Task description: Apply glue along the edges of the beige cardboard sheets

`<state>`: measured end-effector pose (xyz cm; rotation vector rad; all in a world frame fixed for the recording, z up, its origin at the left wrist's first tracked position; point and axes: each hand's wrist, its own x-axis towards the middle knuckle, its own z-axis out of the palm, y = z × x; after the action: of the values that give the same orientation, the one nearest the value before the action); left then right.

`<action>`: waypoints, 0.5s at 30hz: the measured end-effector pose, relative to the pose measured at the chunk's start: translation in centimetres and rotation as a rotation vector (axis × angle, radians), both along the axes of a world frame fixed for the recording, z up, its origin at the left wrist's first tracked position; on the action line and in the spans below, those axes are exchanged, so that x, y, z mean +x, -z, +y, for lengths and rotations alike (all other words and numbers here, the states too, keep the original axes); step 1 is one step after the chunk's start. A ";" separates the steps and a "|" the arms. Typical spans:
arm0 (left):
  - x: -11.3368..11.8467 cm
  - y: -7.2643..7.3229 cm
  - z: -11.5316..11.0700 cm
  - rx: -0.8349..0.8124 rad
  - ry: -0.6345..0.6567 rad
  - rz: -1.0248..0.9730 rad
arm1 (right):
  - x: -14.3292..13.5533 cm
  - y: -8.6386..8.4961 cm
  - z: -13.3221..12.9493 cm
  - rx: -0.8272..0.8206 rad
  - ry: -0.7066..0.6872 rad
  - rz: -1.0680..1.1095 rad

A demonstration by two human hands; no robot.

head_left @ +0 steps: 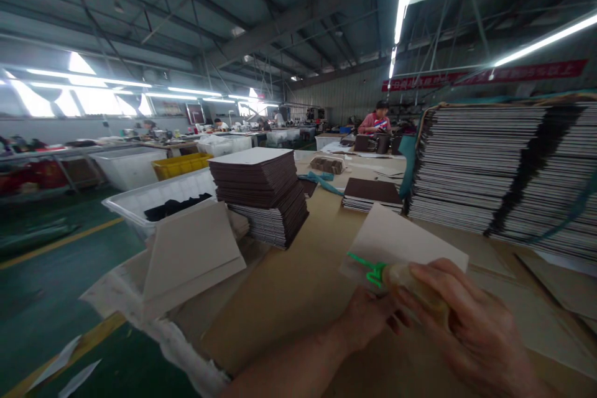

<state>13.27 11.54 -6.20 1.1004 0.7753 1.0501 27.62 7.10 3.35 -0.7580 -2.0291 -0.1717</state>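
My right hand (466, 317) is wrapped round a pale, translucent bottle (415, 298) with a green nozzle, tilted so that its tip points left. The nozzle lies over the lower left part of a light board (401, 236). Just left of the bottle is my left hand (368, 317), with its fingers bent in close below the board's near edge. Whether those fingers pinch anything is hidden. Beneath both hands is a table covered in brown board (261, 311).
A tall stack of dark and white boards (252, 186) stands left of centre, with a lower stack (373, 191) behind the light board. At the right rises a big strapped pile (471, 168). A white bin (135, 199) is at the left. A person (375, 121) works farther back.
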 end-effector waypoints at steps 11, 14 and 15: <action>-0.1 -0.2 -0.2 0.048 0.015 0.019 | 0.1 0.6 -0.1 -0.043 -0.024 0.013; -0.2 -0.5 -0.3 0.030 -0.001 -0.018 | -0.2 0.8 -0.2 -0.092 -0.123 -0.017; -0.2 -0.6 -0.3 0.020 -0.008 -0.030 | -0.2 0.8 -0.3 -0.107 -0.155 -0.020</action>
<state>13.07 11.21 -5.62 1.0967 0.7477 1.0806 27.39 6.83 2.55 -0.6637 -2.1199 0.0183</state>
